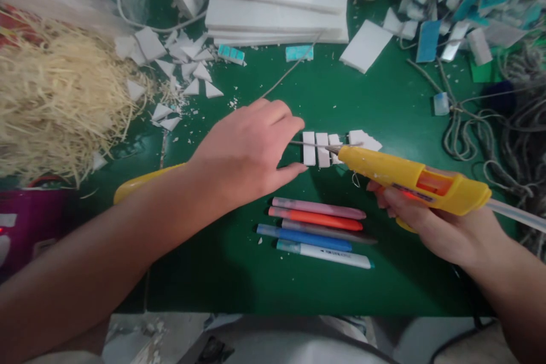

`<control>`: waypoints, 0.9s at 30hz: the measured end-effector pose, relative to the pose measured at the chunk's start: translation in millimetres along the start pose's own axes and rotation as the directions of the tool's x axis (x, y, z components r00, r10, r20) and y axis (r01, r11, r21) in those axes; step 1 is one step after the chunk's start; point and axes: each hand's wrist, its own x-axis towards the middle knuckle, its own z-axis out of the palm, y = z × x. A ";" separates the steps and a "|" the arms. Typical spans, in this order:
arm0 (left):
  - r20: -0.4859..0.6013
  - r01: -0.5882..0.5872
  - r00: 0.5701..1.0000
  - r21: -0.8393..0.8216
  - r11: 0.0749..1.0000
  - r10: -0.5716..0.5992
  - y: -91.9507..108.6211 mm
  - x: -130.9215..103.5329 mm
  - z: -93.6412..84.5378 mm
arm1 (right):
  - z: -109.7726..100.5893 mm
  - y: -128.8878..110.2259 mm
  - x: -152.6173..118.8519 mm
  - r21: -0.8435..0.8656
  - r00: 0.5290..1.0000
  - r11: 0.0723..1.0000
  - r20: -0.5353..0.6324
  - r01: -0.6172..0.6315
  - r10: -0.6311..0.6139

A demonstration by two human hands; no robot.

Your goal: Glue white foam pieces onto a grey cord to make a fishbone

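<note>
A row of small white foam pieces (309, 149) lies on the green table, with a thin grey cord (296, 143) running across them. At the left end of the row is my left hand (256, 145), palm down, its fingers curled around the cord's near part; thumb and forefinger point toward the first piece. My right hand (430, 227) is wrapped round a yellow glue gun (384, 168), whose metal tip is over the cord at the third piece. Beyond the tip sits a pointed white piece (362, 139).
Several markers (315, 236) lie below the row. White foam sheets (277, 17) are stacked at the back, with foam scraps (187, 57) nearby. Straw (63, 96) is heaped at left, tangled cord (464, 119) at right. A yellow-handled tool (140, 183) lies partly under my left forearm.
</note>
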 end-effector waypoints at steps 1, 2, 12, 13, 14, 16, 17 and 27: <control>-0.021 -0.012 1.000 -0.023 1.000 0.012 1.4 1.9 2.7 | -0.6 1.6 -0.4 -0.002 1.000 1.000 0.006 0.000 0.000; -0.035 -0.020 0.999 -0.040 0.999 0.019 3.2 4.0 4.7 | -1.7 3.9 -0.9 -0.006 1.000 1.000 0.013 0.002 -0.002; 0.019 0.015 1.000 0.017 1.000 -0.015 8.9 7.3 -1.9 | -10.2 21.9 -3.2 -0.033 0.996 0.999 0.084 -0.006 0.009; 0.017 0.012 1.000 0.026 1.000 -0.012 7.2 5.9 -2.3 | -10.2 22.3 -3.3 -0.033 0.997 0.999 0.082 -0.003 0.005; 0.014 0.006 1.000 0.033 0.999 -0.007 5.5 4.9 -2.4 | -10.4 22.8 -3.3 -0.034 0.997 0.999 0.079 0.003 -0.001; 0.014 -0.006 1.000 0.039 0.999 0.005 2.4 3.6 -2.5 | -11.6 23.8 -3.5 -0.037 0.996 0.999 0.084 0.017 -0.014; 0.016 -0.009 1.000 0.040 0.999 0.008 1.1 3.3 -2.7 | -12.5 24.2 -3.6 -0.042 0.996 0.999 0.088 0.020 -0.017; 0.228 0.200 0.943 0.192 0.961 -0.241 -10.9 -10.5 -30.0 | -5.4 12.7 -1.4 -0.013 0.999 1.000 0.042 0.020 -0.019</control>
